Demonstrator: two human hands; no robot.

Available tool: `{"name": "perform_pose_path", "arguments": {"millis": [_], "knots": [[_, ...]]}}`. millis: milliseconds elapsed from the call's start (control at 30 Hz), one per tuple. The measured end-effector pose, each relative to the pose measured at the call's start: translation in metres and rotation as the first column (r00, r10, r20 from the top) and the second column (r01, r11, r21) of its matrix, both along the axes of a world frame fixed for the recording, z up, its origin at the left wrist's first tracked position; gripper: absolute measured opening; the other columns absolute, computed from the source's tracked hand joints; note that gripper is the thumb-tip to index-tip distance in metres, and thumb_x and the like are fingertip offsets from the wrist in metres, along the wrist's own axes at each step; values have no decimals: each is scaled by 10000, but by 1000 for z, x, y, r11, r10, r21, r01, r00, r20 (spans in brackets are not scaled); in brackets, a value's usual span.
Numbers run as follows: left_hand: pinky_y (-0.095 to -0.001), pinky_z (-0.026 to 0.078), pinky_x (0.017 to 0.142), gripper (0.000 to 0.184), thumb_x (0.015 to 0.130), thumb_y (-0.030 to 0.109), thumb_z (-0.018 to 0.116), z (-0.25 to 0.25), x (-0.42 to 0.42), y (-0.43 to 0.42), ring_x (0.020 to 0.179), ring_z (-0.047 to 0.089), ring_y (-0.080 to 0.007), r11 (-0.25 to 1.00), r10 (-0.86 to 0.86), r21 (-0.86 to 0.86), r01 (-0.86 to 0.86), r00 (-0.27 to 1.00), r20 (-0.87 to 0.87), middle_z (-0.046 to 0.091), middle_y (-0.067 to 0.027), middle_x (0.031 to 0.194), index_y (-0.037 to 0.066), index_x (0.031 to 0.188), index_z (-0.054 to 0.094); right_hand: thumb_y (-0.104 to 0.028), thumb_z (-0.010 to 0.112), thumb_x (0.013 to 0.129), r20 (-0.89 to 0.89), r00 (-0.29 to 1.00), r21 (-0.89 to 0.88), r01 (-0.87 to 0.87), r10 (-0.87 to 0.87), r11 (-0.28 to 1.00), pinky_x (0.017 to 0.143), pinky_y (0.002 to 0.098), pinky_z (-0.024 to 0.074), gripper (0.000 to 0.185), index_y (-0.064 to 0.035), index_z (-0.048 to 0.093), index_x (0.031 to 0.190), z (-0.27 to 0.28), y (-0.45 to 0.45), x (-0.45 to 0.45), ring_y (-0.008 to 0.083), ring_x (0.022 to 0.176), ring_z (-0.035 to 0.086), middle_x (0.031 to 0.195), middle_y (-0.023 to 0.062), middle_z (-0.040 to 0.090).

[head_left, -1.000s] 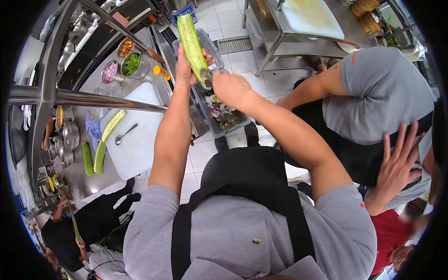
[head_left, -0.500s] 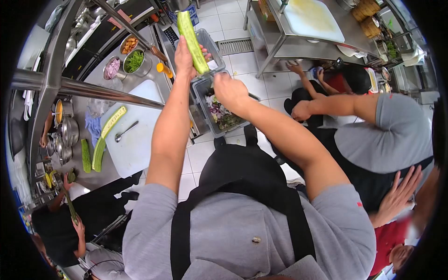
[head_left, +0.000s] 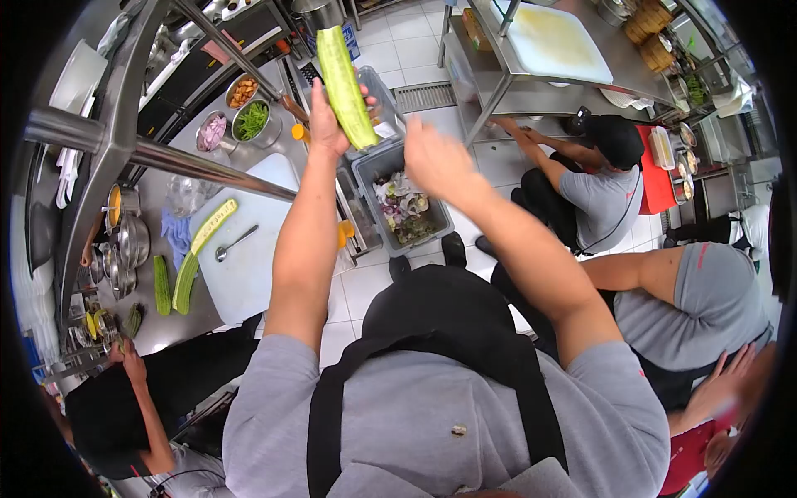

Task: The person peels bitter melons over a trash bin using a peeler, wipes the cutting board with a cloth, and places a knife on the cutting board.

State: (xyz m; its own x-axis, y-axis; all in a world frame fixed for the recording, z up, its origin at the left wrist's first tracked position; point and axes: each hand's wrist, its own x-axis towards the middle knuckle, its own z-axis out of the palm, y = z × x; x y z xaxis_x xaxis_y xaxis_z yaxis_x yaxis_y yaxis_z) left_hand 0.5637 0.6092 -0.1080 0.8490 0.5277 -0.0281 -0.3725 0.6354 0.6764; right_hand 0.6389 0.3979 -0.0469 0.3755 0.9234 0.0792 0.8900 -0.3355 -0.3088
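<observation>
In my left hand (head_left: pixel 327 124) is a long zucchini half (head_left: pixel 347 87), its pale cut face turned up. The fingers wrap round its far side. My right hand (head_left: pixel 440 162) is closed in a fist near the zucchini's lower end and smeared by motion; whatever it may hold does not show. Below the hands stands a grey bin (head_left: pixel 442 235) with onion skins and other vegetable scraps in it. Left of my left arm, a hollowed zucchini half (head_left: pixel 214 228) and a metal spoon (head_left: pixel 237 242) lie on or by a white cutting board (head_left: pixel 249 278).
Bowls of chopped red onion (head_left: pixel 212 131), green pieces (head_left: pixel 251 121) and orange cubes (head_left: pixel 242 91) stand at the counter's back. A steel rail (head_left: pixel 207 174) crosses above the counter. Co-workers crouch and stand close on my right; another person (head_left: pixel 137 373) works at lower left.
My right hand has swung right, away from the zucchini's end. The zucchini in my left hand has shifted slightly right and down. On the right, a crouching co-worker now shows more fully.
</observation>
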Motion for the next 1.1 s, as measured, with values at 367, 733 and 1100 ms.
{"name": "perform_pose_path", "arguments": {"millis": [367,733,1100], "knots": [[-347,553,839,563,1032,567,329,-5,-5,-16,879,656,-203,961,200,211,-177,975,-92,641,-98,1053,74,1191,549,-141,583,878,522,745,-384,-231,416,894,783,329,544,256,43,680,1026,4,28,-26,281,992,579,1031,149,600],[-359,556,802,573,1027,569,352,-9,-17,-28,877,657,-223,974,175,163,-160,981,-88,659,-120,992,52,1147,568,-177,609,878,518,822,-218,-140,236,966,621,297,599,264,53,629,1006,-18,37,-41,233,945,630,992,149,603],[-337,561,653,511,1032,542,374,-6,-23,-37,742,640,-182,938,289,230,-259,951,-107,620,-88,881,70,1138,537,-140,542,883,397,900,-159,-124,179,979,637,356,587,214,32,621,983,-41,5,-70,263,948,615,991,144,606]]}}
